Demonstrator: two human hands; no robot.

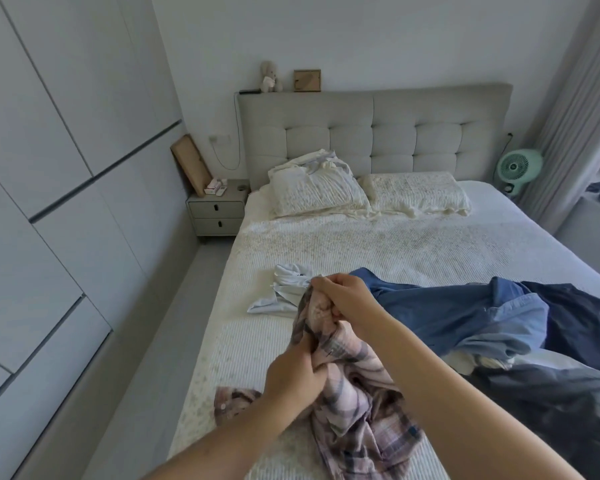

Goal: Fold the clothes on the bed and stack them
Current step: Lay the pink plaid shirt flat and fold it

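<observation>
Plaid shirt [347, 407], pink with grey checks, bunched and lifted over near end of bed [326, 244]; lower part trails onto the white cover. Right hand [343, 303] grips its upper edge, fingers curled round the cloth; left hand [291, 374] pinches the fabric lower down. White garment [284, 289] lies crumpled just beyond the hands. Blue shirt [465, 313] spreads to the right, dark garment [561, 403] beside it. Two pillows [368, 195] at grey tufted headboard [371, 133], nightstand [217, 211] left, green fan [515, 168] right
</observation>
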